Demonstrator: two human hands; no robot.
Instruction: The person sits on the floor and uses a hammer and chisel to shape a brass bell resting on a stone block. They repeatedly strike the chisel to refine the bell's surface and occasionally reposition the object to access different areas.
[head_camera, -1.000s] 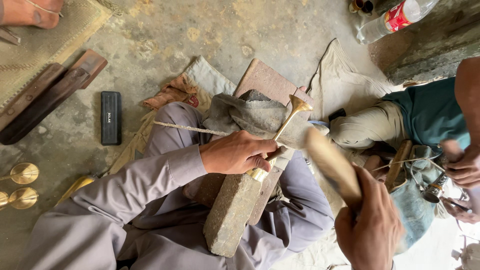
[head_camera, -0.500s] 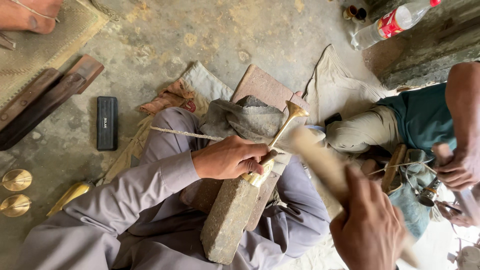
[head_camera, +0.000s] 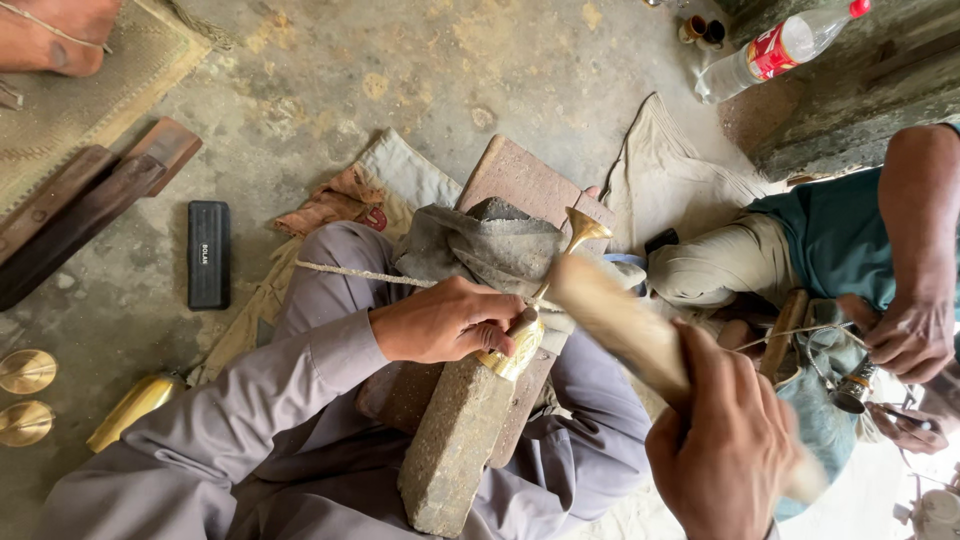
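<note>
Down between the person's knees, the left hand (head_camera: 440, 322) grips a small brass vessel (head_camera: 515, 345) with a long thin neck that flares into a trumpet-shaped mouth (head_camera: 583, 228). The fingers (head_camera: 490, 335) are curled together and clamped round the vessel's rounded body, pinning it against the top of a rough stone block (head_camera: 455, 440) that leans across the lap. The body sits under the fingertips and the thumb side of the hand; the neck runs up and away from the fingers, free of them, to the flared mouth above a grey cloth bundle (head_camera: 480, 245).

The right hand (head_camera: 735, 450) is closed in a fist on the handle of a wooden mallet (head_camera: 620, 325), whose pale head is blurred and lies just beside the vessel's neck, to its right; whether it touches the brass I cannot tell.

A twisted cord (head_camera: 350, 272) runs from the left thigh toward the cloth bundle. Behind the bundle lies a flat reddish slab (head_camera: 520, 180) on the concrete floor (head_camera: 330, 70). On the floor to the left are a black rectangular case (head_camera: 209, 254), two round brass discs (head_camera: 27, 395) and a brass tube (head_camera: 133, 408). At the right another person's hand (head_camera: 905, 335) holds a small metal piece, and a plastic bottle (head_camera: 775, 50) lies at the top.
</note>
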